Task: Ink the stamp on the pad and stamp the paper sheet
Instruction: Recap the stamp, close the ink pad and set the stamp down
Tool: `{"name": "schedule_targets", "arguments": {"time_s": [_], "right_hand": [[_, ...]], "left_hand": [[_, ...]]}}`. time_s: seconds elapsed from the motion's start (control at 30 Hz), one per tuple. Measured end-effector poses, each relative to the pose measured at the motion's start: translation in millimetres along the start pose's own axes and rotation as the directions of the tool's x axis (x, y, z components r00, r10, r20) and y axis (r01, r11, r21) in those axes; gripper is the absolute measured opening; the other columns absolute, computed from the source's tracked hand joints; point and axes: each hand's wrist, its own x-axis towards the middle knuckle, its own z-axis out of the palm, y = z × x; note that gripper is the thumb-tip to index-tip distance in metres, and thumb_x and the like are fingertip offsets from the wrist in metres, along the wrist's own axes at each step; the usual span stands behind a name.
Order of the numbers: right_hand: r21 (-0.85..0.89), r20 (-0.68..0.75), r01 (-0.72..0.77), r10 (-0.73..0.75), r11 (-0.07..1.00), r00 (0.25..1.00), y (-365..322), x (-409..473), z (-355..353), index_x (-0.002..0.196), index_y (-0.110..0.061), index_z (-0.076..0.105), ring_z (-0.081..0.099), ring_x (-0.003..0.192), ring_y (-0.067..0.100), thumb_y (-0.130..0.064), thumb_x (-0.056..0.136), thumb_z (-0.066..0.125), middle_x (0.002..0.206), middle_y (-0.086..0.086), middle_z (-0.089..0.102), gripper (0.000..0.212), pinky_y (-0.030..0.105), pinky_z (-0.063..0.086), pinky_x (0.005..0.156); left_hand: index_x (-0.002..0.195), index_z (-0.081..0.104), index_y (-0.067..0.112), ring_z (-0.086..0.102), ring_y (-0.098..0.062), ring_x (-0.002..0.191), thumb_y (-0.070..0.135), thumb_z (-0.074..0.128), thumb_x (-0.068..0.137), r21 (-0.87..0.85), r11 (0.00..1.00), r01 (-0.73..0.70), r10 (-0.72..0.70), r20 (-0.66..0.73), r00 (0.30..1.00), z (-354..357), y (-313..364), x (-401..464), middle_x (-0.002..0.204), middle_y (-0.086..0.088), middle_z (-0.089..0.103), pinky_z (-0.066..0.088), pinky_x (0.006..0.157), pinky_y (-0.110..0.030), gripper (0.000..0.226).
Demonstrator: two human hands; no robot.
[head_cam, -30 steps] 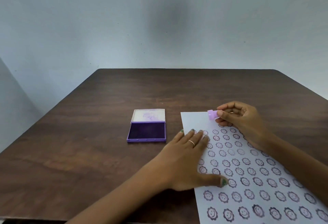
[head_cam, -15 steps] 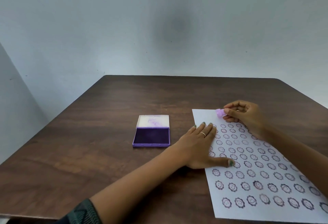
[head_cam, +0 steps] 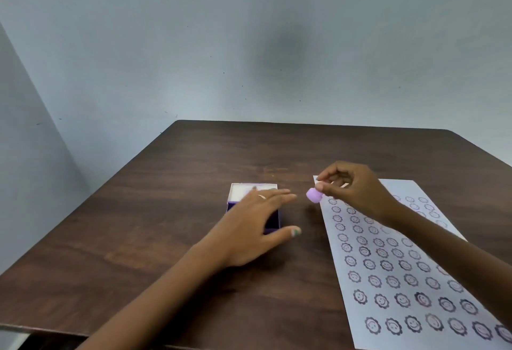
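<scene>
A small lilac stamp (head_cam: 314,195) is pinched in the fingertips of my right hand (head_cam: 354,187), lifted just left of the paper's far left corner. The white paper sheet (head_cam: 415,261) lies on the right, covered with several rows of purple smiley-flower prints. The purple ink pad (head_cam: 273,221) lies open to the left, its white lid (head_cam: 239,191) folded back. My left hand (head_cam: 249,227) hovers over the pad with fingers spread, hiding most of the inked surface, and holds nothing.
A dark brown wooden table (head_cam: 166,239) carries everything. Its near edge runs along the bottom left and its far edge meets a pale blue-grey wall (head_cam: 249,45).
My left hand has left the paper and moved left over the ink pad. My right hand has lifted the stamp off the paper's corner and carried it leftward, toward the pad.
</scene>
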Motion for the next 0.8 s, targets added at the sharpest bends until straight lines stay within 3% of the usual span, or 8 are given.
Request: {"name": "schedule_targets", "arguments": {"time_s": [0.17,0.37,0.47,0.57,0.8], "right_hand": [[-0.161,0.042,0.081,-0.076,0.984,0.996,-12.1,4.5,21.5,0.085,-0.022,0.067,0.06,0.07,0.002,-0.022,0.075,0.073,0.078,-0.007,0.068,0.012,0.003,0.04,0.062],[-0.249,0.089,0.077,-0.057,0.965,0.994,-10.4,6.6,23.2,0.098,-0.02,0.064,0.062,0.082,0.011,-0.031,0.072,0.075,0.09,-0.003,0.069,0.031,0.014,0.044,0.069],[-0.233,0.058,0.07,-0.058,0.97,0.997,-15.7,11.4,20.5,0.103,-0.025,0.06,0.059,0.084,0.005,-0.042,0.075,0.069,0.092,-0.013,0.063,0.033,0.017,0.045,0.07],[-0.242,0.067,0.084,-0.07,0.967,0.995,-24.4,23.6,21.0,0.096,-0.024,0.062,0.058,0.082,0.003,-0.039,0.082,0.061,0.088,-0.013,0.062,0.02,0.014,0.041,0.066],[-0.316,0.333,0.169,-0.058,0.934,0.941,-41.8,60.1,51.6,0.094,-0.015,0.066,0.057,0.081,0.011,-0.025,0.085,0.06,0.097,0.002,0.067,0.015,0.016,0.041,0.065]], "left_hand": [[0.142,0.032,0.035,0.019,0.0,0.139,0.067,0.05,0.077,-0.01,0.981,0.191,-0.192,-0.039,0.981,-20.0,-40.9,-33.5,0.153,0.016,0.025,0.018,0.115,-0.024,0.075],[0.147,0.016,0.035,0.012,0.004,0.138,0.074,0.049,0.072,-0.002,0.958,0.286,-0.286,0.02,0.958,-19.8,-58.6,-48.2,0.156,0.02,0.013,0.019,0.111,-0.021,0.09],[0.148,0.015,0.034,0.013,0.001,0.14,0.07,0.05,0.075,0.01,0.957,0.29,-0.29,0.0,0.957,-15.8,-60.0,-46.4,0.157,0.018,0.014,0.018,0.11,-0.02,0.088],[0.146,0.02,0.035,0.018,0.0,0.139,0.066,0.052,0.078,0.006,0.957,0.29,-0.29,-0.031,0.957,-14.4,-60.6,-47.2,0.155,0.017,0.02,0.022,0.106,-0.019,0.082],[0.136,0.034,0.039,0.028,-0.002,0.135,0.064,0.052,0.08,-0.018,0.955,0.296,-0.297,-0.038,0.954,-15.0,-60.5,-48.1,0.151,0.019,0.028,0.031,0.103,-0.023,0.064]]}}
